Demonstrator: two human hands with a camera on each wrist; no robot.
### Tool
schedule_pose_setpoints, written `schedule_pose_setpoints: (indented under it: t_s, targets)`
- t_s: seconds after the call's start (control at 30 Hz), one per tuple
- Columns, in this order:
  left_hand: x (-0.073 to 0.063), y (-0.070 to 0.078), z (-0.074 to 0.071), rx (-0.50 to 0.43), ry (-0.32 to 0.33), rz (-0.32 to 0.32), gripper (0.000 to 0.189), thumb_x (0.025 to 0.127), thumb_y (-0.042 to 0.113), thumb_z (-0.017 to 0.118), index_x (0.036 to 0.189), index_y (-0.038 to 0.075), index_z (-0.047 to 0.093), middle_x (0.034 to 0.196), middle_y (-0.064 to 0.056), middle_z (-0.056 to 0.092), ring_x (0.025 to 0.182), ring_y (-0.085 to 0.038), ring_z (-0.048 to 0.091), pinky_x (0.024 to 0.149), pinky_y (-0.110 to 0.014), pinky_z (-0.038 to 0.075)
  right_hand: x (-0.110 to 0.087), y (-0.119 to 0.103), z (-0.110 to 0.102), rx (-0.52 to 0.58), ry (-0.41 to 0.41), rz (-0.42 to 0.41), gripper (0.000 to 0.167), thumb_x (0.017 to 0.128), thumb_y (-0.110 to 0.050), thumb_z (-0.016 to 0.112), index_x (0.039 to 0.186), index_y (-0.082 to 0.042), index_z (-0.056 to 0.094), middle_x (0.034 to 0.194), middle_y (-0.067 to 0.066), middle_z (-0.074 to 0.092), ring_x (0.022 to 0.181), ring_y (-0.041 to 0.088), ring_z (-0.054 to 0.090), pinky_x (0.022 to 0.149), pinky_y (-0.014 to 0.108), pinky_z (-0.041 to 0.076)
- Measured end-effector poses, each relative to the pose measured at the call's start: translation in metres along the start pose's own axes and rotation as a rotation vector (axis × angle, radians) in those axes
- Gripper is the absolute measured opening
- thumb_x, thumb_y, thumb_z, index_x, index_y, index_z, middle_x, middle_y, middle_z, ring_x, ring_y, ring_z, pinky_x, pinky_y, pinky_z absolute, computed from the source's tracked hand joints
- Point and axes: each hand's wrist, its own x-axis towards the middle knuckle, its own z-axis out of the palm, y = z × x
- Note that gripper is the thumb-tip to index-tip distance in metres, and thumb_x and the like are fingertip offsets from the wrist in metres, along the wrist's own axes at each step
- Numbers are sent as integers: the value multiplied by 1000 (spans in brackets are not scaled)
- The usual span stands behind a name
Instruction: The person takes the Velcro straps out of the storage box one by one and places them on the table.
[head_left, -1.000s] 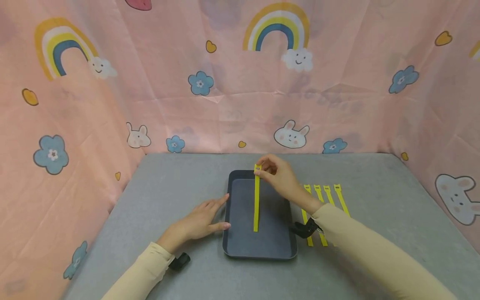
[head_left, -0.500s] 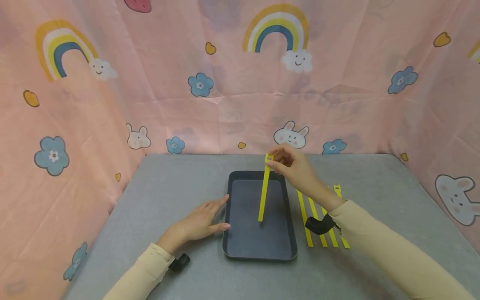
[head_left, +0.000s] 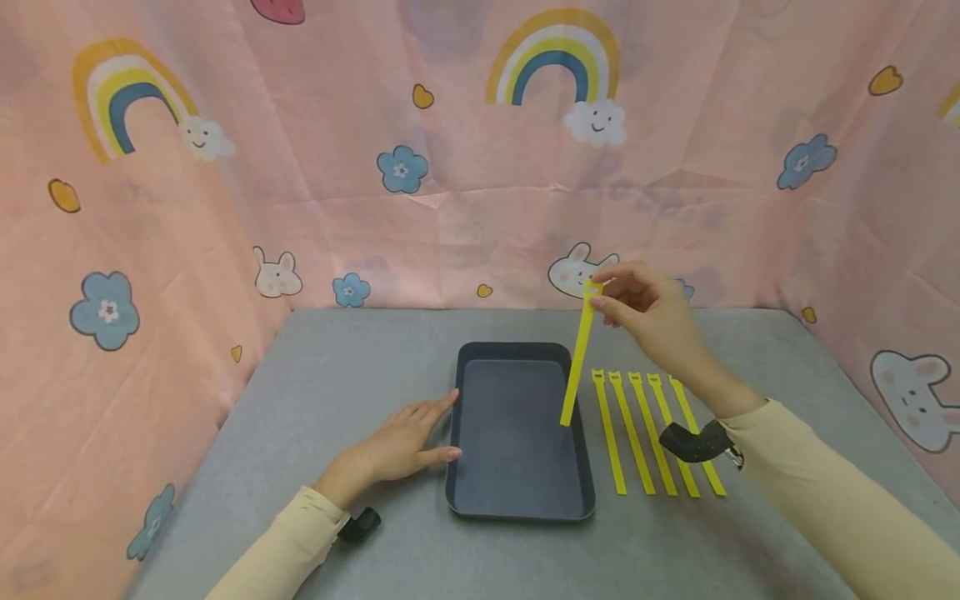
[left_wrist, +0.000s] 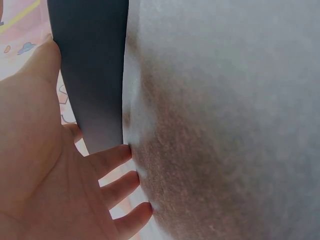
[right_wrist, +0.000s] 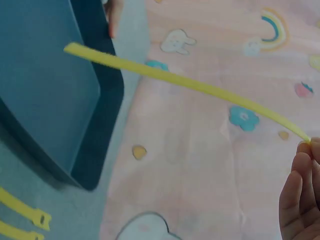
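My right hand [head_left: 651, 315] pinches a yellow hook-and-loop cable tie [head_left: 576, 360] by its slotted head. The tie hangs down, slightly tilted, its lower end above the right rim of a dark grey tray [head_left: 517, 492]. In the right wrist view the tie [right_wrist: 190, 83] stretches from my fingertips across the tray's corner. My left hand [head_left: 393, 442] lies at the tray's left side, fingers extended, with fingertips and thumb at its edge. To the tray's right, several matching yellow cable ties [head_left: 611, 442] lie in a row, heads toward the back; my right forearm partly covers the rightmost ones.
A grey table [head_left: 360, 358] carries the tray and ties. Pink patterned cloth [head_left: 465, 217] hangs behind the table and along both sides. A black wrist camera [head_left: 697, 442] sits on my right wrist, above the tie row.
My right hand has moved right and upward, lifting the cable tie from over the tray's middle to above its right rim. More of the row of ties shows. The left hand stays put.
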Motion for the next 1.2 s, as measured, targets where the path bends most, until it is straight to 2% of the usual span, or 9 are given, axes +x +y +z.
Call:
schedule_pose_setpoints:
  t_s: [0.2, 0.33, 0.63, 0.83, 0.97, 1.2]
  targets:
    - [0, 0, 0, -2, 0, -2, 87, 94, 61, 54, 161, 27, 10, 162, -11, 32, 149, -38, 30, 120, -59, 26, -8, -1, -27, -86, 54, 49, 31, 92, -11, 70, 123, -8, 65, 87, -13, 68, 68, 9, 64, 65, 17, 53]
    - [1, 1, 0, -4, -2, -3, 87, 94, 61, 54, 161, 27, 10, 162, -10, 32, 149, -38, 30, 120, -58, 26, -14, 1, -44, -112, 77, 58, 32, 90, -7, 71, 122, -7, 66, 85, -15, 68, 67, 8, 64, 64, 16, 54]
    - [2, 1, 0, -6, -7, 0, 88, 93, 61, 54, 161, 27, 9, 162, -10, 31, 149, -38, 28, 120, -58, 25, -37, 10, -89, -190, 69, 172, 37, 91, -11, 72, 127, -12, 66, 89, -18, 69, 72, 5, 64, 67, 12, 51]
    - [2, 1, 0, -3, -10, -6, 88, 94, 62, 53, 161, 28, 9, 163, -10, 30, 150, -38, 28, 120, -58, 25, -48, 27, -113, -198, 22, 223, 38, 92, -10, 69, 130, -11, 63, 91, -16, 69, 74, 7, 64, 68, 13, 52]
    - [2, 2, 0, -12, -15, -10, 88, 94, 61, 53, 161, 27, 8, 163, -10, 30, 150, -38, 27, 120, -58, 24, -56, 37, -128, -239, -11, 294, 39, 94, -15, 68, 132, -13, 61, 93, -19, 68, 75, 5, 64, 67, 13, 52]
    - [1, 3, -1, -9, -12, -9, 87, 94, 60, 54, 161, 27, 9, 162, -12, 30, 150, -38, 28, 120, -58, 24, -70, 52, -146, -286, -93, 416, 37, 94, -19, 68, 130, -10, 62, 87, -19, 71, 74, 8, 66, 65, 17, 53]
